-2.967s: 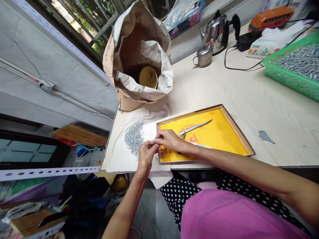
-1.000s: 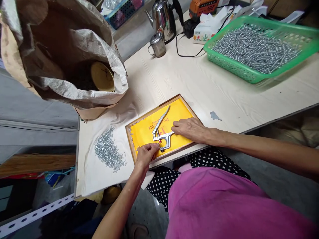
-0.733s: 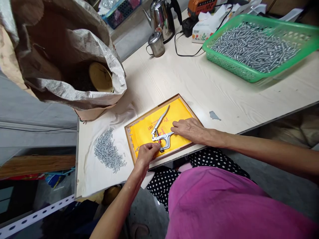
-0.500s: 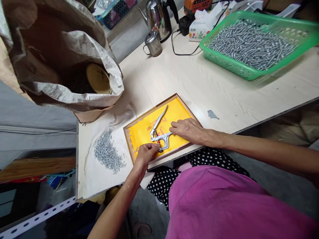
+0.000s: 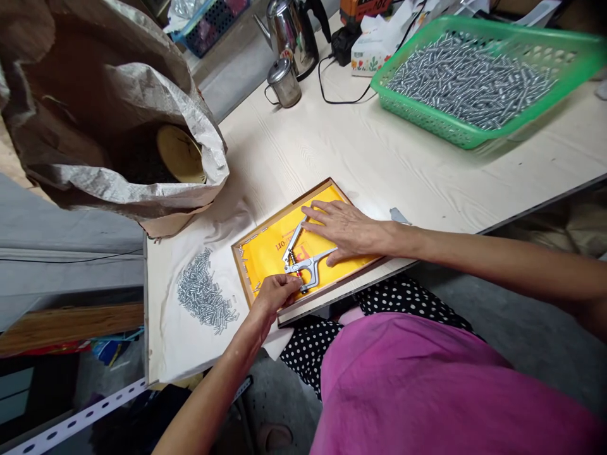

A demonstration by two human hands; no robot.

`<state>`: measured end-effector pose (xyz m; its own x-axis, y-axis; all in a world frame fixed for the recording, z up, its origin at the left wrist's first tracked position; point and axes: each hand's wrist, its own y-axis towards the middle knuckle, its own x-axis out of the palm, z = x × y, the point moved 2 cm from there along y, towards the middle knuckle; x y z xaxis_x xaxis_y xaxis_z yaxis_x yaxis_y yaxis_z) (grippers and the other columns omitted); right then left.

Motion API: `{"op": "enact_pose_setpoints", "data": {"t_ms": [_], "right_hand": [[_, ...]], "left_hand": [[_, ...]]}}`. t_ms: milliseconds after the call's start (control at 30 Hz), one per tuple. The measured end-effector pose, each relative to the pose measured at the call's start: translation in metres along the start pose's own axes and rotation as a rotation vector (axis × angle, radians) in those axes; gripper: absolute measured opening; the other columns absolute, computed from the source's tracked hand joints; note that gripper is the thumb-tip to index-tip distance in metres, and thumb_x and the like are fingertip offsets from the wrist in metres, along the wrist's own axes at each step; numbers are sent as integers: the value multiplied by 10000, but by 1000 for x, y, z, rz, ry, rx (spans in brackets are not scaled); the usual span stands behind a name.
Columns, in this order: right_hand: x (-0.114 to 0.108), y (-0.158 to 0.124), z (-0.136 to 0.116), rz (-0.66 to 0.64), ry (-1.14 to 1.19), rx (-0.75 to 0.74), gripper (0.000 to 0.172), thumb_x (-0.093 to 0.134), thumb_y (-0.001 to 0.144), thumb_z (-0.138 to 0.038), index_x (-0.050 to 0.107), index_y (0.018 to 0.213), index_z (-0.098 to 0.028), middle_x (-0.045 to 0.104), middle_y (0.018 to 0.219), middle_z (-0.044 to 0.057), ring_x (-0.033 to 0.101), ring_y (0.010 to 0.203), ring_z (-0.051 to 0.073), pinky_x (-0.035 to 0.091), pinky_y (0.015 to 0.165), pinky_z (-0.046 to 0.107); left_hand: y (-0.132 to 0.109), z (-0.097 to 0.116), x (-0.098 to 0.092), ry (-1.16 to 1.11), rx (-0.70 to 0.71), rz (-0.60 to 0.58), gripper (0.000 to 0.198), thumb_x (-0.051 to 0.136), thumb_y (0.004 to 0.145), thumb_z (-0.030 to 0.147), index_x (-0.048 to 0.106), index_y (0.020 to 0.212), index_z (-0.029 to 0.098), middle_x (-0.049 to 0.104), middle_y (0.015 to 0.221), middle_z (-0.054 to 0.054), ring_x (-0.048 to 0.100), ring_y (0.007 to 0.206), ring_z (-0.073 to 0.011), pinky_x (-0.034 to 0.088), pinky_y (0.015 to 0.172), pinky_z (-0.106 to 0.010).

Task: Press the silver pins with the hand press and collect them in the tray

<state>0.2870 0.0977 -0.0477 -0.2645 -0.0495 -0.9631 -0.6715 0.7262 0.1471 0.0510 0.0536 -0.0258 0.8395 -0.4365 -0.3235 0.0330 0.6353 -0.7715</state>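
Note:
Silver snap-fastener pliers [image 5: 310,264] lie with handles apart on the yellow sheet [image 5: 265,256] inside a shallow brown tray [image 5: 279,213]. At their jaw end, my left hand [image 5: 275,294] has thumb and fingertips pinched together; whatever is between them is hidden. My right hand [image 5: 348,229] is spread over the handles, its fingers stretched across the upper handle and its thumb by the lower one. Several small metal pins [image 5: 241,253] lie along the tray's left and upper edges. A pile of similar pins [image 5: 203,292] rests on the table left of the tray.
A green basket [image 5: 455,129] full of metal pins stands at the back right. Behind are a steel kettle [image 5: 291,38], a lidded metal cup [image 5: 284,85] and a tissue pack [image 5: 367,54]. A large open sack [image 5: 184,205] with a yellow bowl [image 5: 180,155] inside stands left.
My right hand has moved up and left from the lower handle, its fingers opening out over the upper handle. My left hand stays pinched at the jaws. The view has shifted slightly.

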Motion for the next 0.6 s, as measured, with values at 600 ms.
{"op": "enact_pose_setpoints", "data": {"t_ms": [600], "right_hand": [[-7, 15, -5, -158, -24, 29, 532, 767, 833, -527, 643, 1128, -101, 598, 1116, 129, 462, 1026, 279, 324, 802, 357]], "left_hand": [[-11, -8, 1, 425, 254, 308, 434, 713, 781, 575, 636, 630, 176, 578, 632, -24, 526, 587, -156, 385, 547, -268]]}}
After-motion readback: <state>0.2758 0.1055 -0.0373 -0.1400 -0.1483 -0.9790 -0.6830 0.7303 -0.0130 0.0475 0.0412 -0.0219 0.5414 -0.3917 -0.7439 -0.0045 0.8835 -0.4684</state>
